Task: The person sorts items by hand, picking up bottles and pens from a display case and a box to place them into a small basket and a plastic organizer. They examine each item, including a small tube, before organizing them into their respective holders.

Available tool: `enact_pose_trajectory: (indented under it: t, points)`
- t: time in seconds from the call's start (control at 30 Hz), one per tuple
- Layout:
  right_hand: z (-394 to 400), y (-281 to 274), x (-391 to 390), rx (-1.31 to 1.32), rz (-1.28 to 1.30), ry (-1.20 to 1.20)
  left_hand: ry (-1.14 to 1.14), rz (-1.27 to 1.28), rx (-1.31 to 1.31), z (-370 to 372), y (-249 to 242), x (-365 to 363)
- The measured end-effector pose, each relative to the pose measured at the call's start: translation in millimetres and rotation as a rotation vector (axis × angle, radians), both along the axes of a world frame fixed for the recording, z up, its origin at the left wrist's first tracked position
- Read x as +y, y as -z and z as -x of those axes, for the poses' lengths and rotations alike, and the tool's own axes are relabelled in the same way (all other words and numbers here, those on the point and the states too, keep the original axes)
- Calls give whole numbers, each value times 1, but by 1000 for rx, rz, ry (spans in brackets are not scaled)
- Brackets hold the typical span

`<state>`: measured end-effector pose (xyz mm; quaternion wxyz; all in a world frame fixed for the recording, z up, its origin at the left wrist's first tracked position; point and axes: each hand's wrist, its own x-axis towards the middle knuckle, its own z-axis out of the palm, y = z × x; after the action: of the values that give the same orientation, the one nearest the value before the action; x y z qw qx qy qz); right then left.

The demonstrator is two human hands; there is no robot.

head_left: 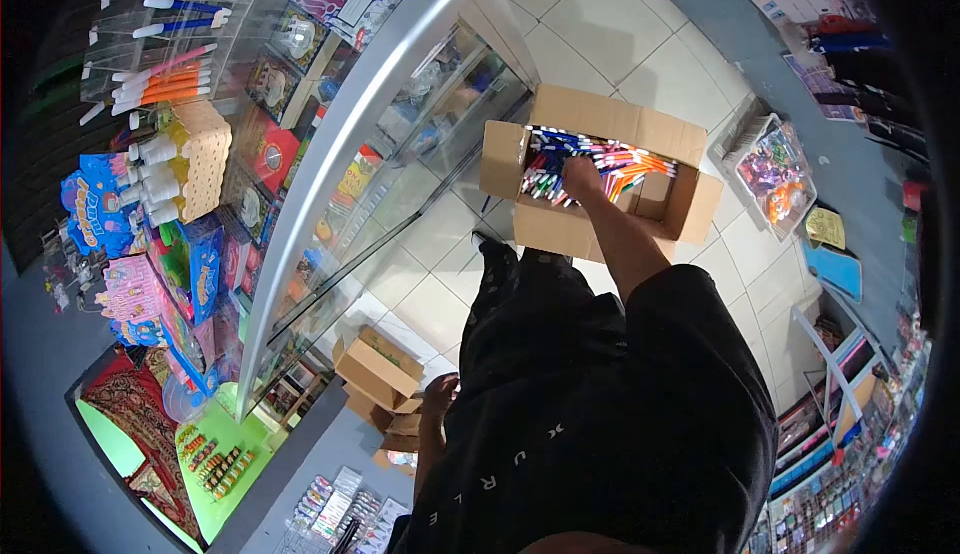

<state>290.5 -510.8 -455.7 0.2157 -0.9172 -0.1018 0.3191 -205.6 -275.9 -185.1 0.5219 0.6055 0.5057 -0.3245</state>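
Note:
An opened cardboard box [572,226] stands on the tiled floor in front of me, its flaps folded outward. Felt-tip pens [640,162] with white, red, blue and green ends fill much of it, with bare cardboard showing toward the right end. Down among the pens is my right hand [580,180], its fingers curled closed around some of them, the fingertips hidden. My left hand [440,391] hangs low beside my leg with loosely bent, parted fingers and nothing in it. Near it sits a smaller open carton [378,370].
A glass display case [375,84] with a metal frame runs along the left, boxed goods and packs of pens on top. At the right wall, a clear plastic bin [772,176] holds small colourful packets. A blue folder-like item [834,272] and a metal rack [835,354] stand further down.

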Motion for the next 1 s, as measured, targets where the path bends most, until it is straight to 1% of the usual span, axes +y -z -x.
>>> enact_pose_trajectory:
  t: [0.07,0.13,0.23,0.27,0.37,0.4,0.5,0.53,0.57,0.63,0.67,0.7,0.77,0.8,0.87,0.9,0.97,1.0]
  points:
    - [4,-1,-8,52,15,-29,153,-7,23,-6,6,4]
    - [8,6,-22,95,16,-90,202,1,22,-15,7,5]
    - [21,9,-45,-15,11,-136,118,27,4,-20,5,4]
    - [26,8,-51,-28,21,-55,93,34,12,-21,4,4]
    - [32,-7,-65,31,-124,179,119,23,-4,-21,4,6]
    - [34,3,-69,17,-145,128,128,23,-11,-20,5,8]
    - [43,22,-80,49,-260,149,124,29,-17,-15,8,11]
    - [43,21,-85,54,-260,55,119,25,-12,-20,5,9]
    - [44,19,-88,76,-153,5,115,8,-2,-25,2,7]
    - [37,-2,-86,116,59,-97,237,-35,-75,-25,3,6]
    - [33,-20,-88,165,118,-139,361,-61,-157,-19,6,10]
    - [35,-13,-91,164,126,-137,485,-87,-239,-9,13,14]
    - [44,8,-96,166,143,-136,599,-171,-385,16,32,21]
    - [46,15,-94,186,151,-127,656,-212,-456,15,31,20]
    - [49,29,-94,224,168,-107,305,-111,-242,13,26,12]
    - [48,22,-93,244,182,-61,131,-61,-135,6,19,8]
    - [41,-18,-86,285,211,31,166,-70,-106,-4,9,5]
    - [36,-34,-82,305,245,16,183,-74,-91,-8,5,4]
